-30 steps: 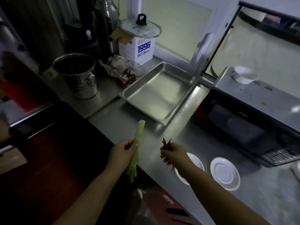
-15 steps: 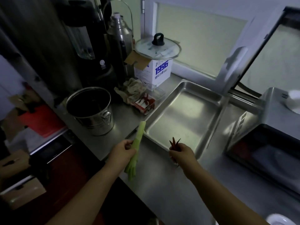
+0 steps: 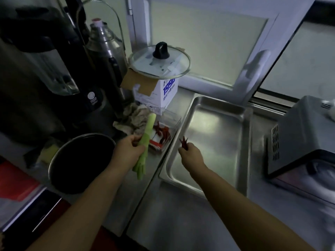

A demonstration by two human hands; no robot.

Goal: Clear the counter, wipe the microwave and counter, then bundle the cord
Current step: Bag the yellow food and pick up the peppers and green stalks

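Two hands busy, both loaded. Left hand (image 3: 129,149) wrapped round pale green stalk of vegetable (image 3: 145,144) at mid-length, cut end up, leafy end hanging below the fist — held over the worktop strip between round steel pot (image 3: 79,163) and shallow rectangular steel tray (image 3: 215,142). Right hand (image 3: 190,153) pinching a few dried red chillies (image 3: 183,143), tips poking up, hovering above the tray's near-left part. Probably carrying loose food off the stainless counter (image 3: 181,223) to park it somewhere — clear plastic box of red chillies (image 3: 163,134) just beyond the left hand, at the tray's left edge, looks the likely drop for the chillies. Crumpled cloth (image 3: 130,120) behind that box, beside white carton with glass lid (image 3: 163,78). Grey microwave (image 3: 301,134) at right edge, not wiped yet judging by hands still full. Cord not visible.
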